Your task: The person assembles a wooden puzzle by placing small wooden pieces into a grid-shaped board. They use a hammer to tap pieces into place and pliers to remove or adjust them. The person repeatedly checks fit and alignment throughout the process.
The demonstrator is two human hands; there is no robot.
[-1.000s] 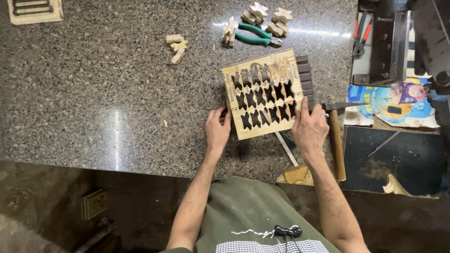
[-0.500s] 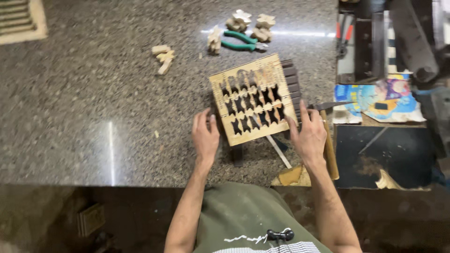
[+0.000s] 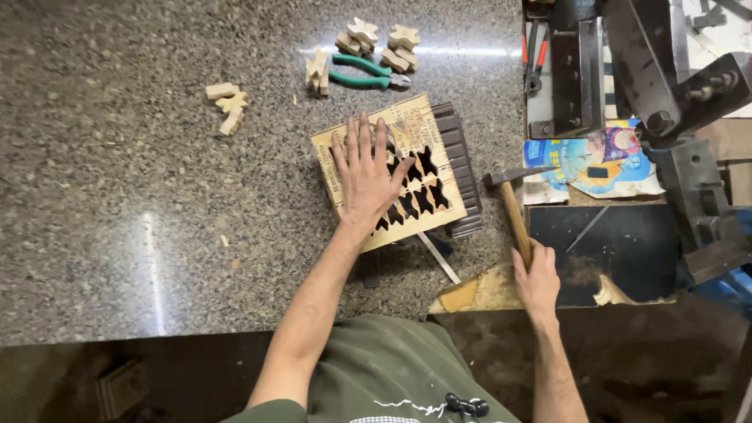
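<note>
Risk of a struck finger: left hand (image 3: 366,176) spread flat, fingers apart, on the wooden board (image 3: 395,168) with its star-shaped holes, right where a hammer blow could land. Right hand (image 3: 537,276) clamped on the handle of the hammer (image 3: 511,205), head resting just right of the board. Could also slip: board perched on a dark ribbed block (image 3: 460,176) on the counter (image 3: 141,180), so an off-centre knock might tip it. Board under the left hand, near the right hand.
</note>
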